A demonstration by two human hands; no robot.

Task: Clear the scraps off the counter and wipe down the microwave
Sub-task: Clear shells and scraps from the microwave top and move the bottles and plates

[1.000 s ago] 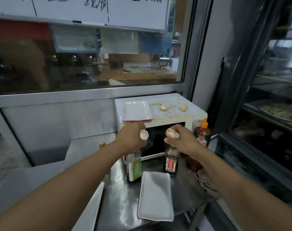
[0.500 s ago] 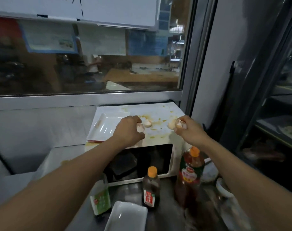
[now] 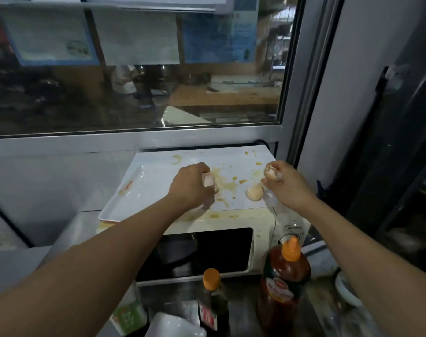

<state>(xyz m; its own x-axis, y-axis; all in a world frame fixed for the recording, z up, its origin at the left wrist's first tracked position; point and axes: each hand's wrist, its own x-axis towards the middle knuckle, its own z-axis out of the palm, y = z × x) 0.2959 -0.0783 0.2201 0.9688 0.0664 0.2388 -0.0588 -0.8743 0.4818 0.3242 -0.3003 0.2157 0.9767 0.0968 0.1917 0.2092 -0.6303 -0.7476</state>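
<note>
The white microwave [image 3: 263, 229] stands against the wall, its top smeared with yellow-brown stains [image 3: 225, 184]. My left hand [image 3: 191, 186] hovers over the top and grips a pale eggshell piece [image 3: 208, 180]. Just past its fingers lies another shell bit [image 3: 216, 188], mostly hidden. My right hand [image 3: 288, 184] holds an eggshell piece [image 3: 270, 171] near the top's right edge. A loose half shell [image 3: 255, 193] lies on the top just left of that hand.
A white rectangular tray [image 3: 124, 198] rests on the microwave's left half. In front stand a dark sauce bottle [image 3: 213, 300], a big red sauce bottle [image 3: 283, 278], a green-labelled bottle [image 3: 130, 319] and a white dish [image 3: 175, 325]. A glass window rises behind.
Both hands, each with an eggshell piece, moved from in front of the microwave door up onto its top. The view came closer and tilted down.
</note>
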